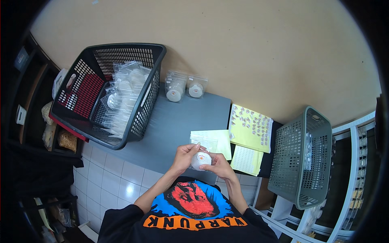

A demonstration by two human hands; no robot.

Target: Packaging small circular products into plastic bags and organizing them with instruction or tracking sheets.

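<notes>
Between my two hands is a clear plastic bag with a round white item point(201, 161) inside, bearing a small round sticker. My left hand point(186, 156) grips the bag's upper left part, its thumb near the top of the round item. My right hand point(218, 165) holds the right side, with the thumb lying across the lower front. Just beyond the hands, the bag's clear top part overlaps a pale yellow sheet point(223, 141) on the grey table point(179, 121).
A dark basket point(138, 121) of bagged white items stands left. Similar bagged items point(174, 91) lean at the wall. Yellow sticker sheets point(250, 127) and a printed label sheet point(246, 159) lie right, beside a green-grey basket point(316, 158). Shelves point(33, 100) line the far left.
</notes>
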